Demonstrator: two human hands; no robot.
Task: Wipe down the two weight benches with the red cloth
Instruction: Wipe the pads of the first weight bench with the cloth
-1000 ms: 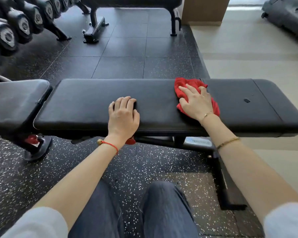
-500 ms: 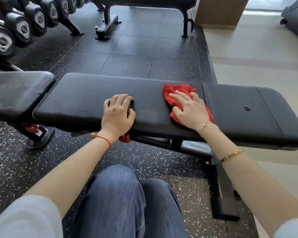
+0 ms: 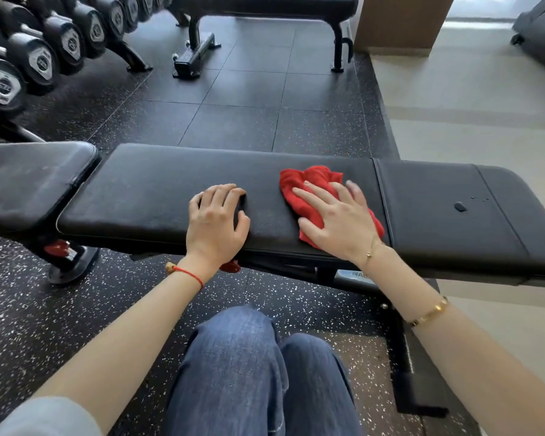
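right hand (image 3: 339,223) flat, fingers spread, pressing crumpled red cloth (image 3: 309,190) onto the black padded weight bench (image 3: 158,184) mid-pad for wiping pressure. left hand (image 3: 216,220), fingers bent, braces on near edge, holding nothing.

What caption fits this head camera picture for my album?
Right hand presses a red cloth on the near bench; left hand rests beside it.

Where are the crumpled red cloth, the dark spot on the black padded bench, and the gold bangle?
Red cloth (image 3: 309,184), head view, bunched far edge.
Dark spot (image 3: 460,207), head view, its centre.
Gold bangle (image 3: 428,313), head view, band across forearm.
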